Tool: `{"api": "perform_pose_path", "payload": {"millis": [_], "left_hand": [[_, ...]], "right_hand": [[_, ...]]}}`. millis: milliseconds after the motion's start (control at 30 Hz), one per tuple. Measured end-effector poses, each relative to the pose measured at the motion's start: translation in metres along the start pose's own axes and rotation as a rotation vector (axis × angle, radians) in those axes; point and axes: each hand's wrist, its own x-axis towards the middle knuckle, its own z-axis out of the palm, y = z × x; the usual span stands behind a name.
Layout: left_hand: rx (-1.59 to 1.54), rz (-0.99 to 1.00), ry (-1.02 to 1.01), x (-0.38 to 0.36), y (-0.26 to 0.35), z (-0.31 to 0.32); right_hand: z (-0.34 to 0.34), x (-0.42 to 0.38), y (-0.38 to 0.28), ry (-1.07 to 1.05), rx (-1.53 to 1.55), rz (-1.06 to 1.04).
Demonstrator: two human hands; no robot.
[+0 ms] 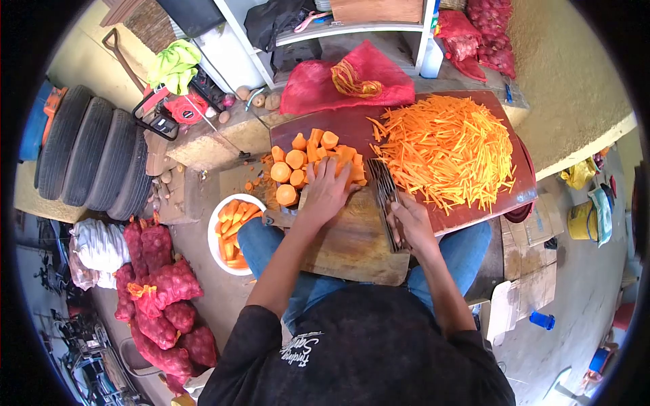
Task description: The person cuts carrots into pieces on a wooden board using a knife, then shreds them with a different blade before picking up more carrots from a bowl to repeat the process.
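Note:
My left hand (328, 189) lies with fingers spread over the pile of carrot chunks (296, 159), above the far left part of the wooden board (355, 247). Fingers of my right hand (408, 223) are wrapped round a dark, ridged metal blade (384, 199) that stands at the board's right side. Part of its grip is hidden by the hand. Beyond it, a large heap of carrot sticks (447, 152) covers the right part of the dark red table (359, 125). The board rests across my lap.
Left of my knee is a white bowl (215, 237) of long carrot pieces. Red net sacks (169, 281) lie on the floor at left, near stacked tires (95, 149). An empty red net (305, 91) lies behind the table. Flattened cardboard (535, 271) is at right.

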Motion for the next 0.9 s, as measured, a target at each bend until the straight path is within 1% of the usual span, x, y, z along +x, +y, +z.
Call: {"api": "perform_pose_path", "payload": {"millis": [67, 167, 267, 367, 467, 567, 700, 800, 900], "left_hand": [[0.065, 0.026, -0.002, 0.006, -0.006, 0.002], [0.128, 0.030, 0.038, 0.014, -0.022, 0.021], [0.037, -0.027, 0.093, 0.023, -0.026, 0.011], [-0.065, -0.167, 0.155, 0.021, -0.035, -0.005], [0.037, -0.276, 0.193, 0.015, -0.065, -0.012], [0.063, -0.373, -0.055, 0.009, -0.095, -0.027], [0.085, -0.316, -0.121, 0.016, -0.099, -0.038], [0.105, -0.273, -0.157, 0.023, -0.095, -0.041], [0.091, -0.253, -0.190, 0.027, -0.099, -0.039]], "right_hand": [[-0.001, -0.014, 0.005, -0.029, 0.034, 0.057], [0.001, -0.031, 0.013, -0.062, 0.076, 0.109], [0.004, -0.035, 0.023, -0.152, 0.220, 0.141], [0.002, -0.034, 0.038, -0.230, 0.378, 0.174], [-0.004, -0.028, 0.042, -0.308, 0.457, 0.195], [-0.011, -0.022, 0.045, -0.339, 0.543, 0.223], [-0.007, -0.019, 0.040, -0.297, 0.545, 0.197], [-0.009, -0.019, 0.043, -0.335, 0.516, 0.181], [-0.009, -0.019, 0.043, -0.343, 0.497, 0.214]]}}
